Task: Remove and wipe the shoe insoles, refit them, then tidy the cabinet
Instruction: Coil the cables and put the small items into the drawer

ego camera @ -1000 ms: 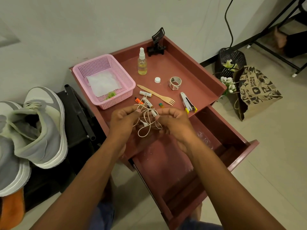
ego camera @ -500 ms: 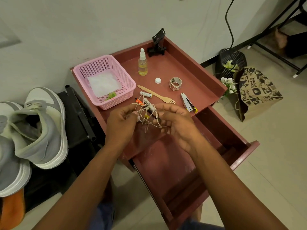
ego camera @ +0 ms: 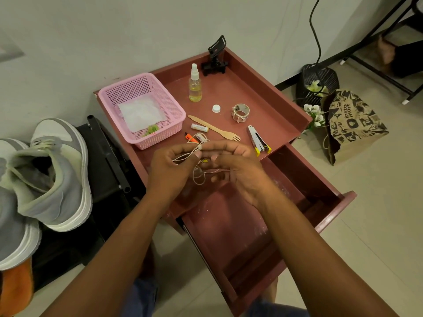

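Both hands pinch one tangled string (ego camera: 198,173): the left hand (ego camera: 169,170) holds loops, and the right hand (ego camera: 240,170) curls its fingers round the other end. To do this well, I think, wind slowly and keep the loops tight. On the cabinet (ego camera: 263,97) top sit one pink basket (ego camera: 170,104), one spray bottle (ego camera: 195,86) and one wooden fork (ego camera: 215,128). Two shoes (ego camera: 52,175) wait at the left.

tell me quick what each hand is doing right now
Left hand: pinches the tangled string.
Right hand: fingers curled around the same string, holding it.
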Demonstrator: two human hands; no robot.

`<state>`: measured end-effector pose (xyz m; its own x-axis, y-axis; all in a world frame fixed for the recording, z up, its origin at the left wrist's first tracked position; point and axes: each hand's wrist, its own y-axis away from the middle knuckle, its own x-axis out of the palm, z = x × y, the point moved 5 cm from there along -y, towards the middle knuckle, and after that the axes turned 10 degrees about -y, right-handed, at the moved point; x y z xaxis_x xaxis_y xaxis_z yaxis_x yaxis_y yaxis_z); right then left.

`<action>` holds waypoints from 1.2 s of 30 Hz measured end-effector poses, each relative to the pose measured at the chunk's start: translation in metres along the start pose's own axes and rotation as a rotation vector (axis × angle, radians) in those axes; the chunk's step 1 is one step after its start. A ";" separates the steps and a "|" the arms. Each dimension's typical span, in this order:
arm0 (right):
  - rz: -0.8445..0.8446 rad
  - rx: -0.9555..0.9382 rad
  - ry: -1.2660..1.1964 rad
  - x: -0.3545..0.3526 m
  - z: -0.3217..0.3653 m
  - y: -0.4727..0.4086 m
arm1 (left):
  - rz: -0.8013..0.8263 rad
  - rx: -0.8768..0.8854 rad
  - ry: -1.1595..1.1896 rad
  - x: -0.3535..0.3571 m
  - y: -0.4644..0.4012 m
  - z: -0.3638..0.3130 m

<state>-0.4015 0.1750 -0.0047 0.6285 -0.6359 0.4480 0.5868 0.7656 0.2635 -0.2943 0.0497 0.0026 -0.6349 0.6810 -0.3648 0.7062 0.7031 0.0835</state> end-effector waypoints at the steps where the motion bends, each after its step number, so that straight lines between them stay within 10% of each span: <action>1: -0.040 -0.019 -0.002 -0.002 0.001 0.000 | -0.002 -0.007 0.015 0.000 0.000 0.001; 7: -0.326 -0.184 0.254 -0.021 0.008 -0.003 | -0.020 -0.120 0.208 -0.002 -0.003 0.007; 16: -0.093 -0.112 0.357 -0.007 -0.010 -0.008 | 0.019 -0.165 0.359 -0.003 -0.005 0.003; 24: -0.097 -0.201 0.303 -0.012 0.022 0.000 | -0.160 0.051 -0.274 -0.011 -0.001 -0.005; 36: 0.047 -0.017 -0.128 -0.005 0.028 0.002 | -0.272 0.064 -0.395 -0.020 -0.001 -0.001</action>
<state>-0.4175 0.1824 0.0180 0.5860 -0.5807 0.5651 0.5673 0.7920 0.2255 -0.2825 0.0352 0.0111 -0.6403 0.3362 -0.6906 0.5571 0.8223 -0.1162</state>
